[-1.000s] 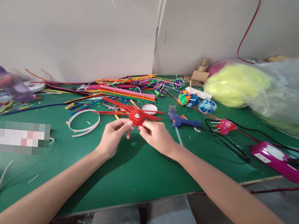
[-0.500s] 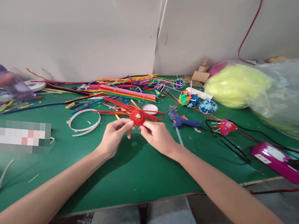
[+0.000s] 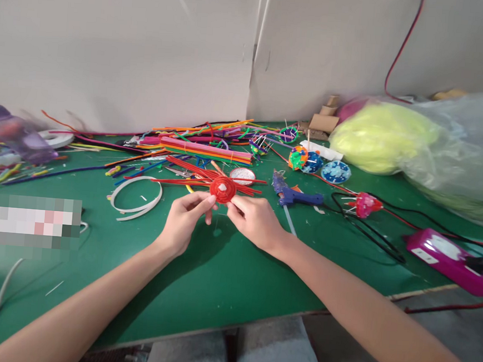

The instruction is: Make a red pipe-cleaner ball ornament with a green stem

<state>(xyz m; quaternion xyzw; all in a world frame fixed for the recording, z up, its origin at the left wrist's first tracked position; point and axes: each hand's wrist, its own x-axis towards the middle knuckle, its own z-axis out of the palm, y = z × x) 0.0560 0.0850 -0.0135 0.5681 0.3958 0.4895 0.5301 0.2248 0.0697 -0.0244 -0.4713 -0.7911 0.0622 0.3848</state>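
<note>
A small red woven disc (image 3: 223,190) of pipe cleaners is held just above the green table (image 3: 217,279). My left hand (image 3: 185,219) pinches its left edge with thumb and fingertips. My right hand (image 3: 253,220) pinches its right edge, fingers curled. Loose red pipe cleaners (image 3: 184,171) lie on the table right behind the disc. A small round white lid (image 3: 242,175) sits just beyond it.
A blue glue gun (image 3: 292,196) lies right of my hands. Bundled coloured pipe cleaners (image 3: 204,149), a white headband (image 3: 135,196), decorated discs (image 3: 335,171), a pink woven piece (image 3: 365,204), a pink power strip (image 3: 448,258) with black cables and a plastic bag (image 3: 399,137) of yellow fluff surround them.
</note>
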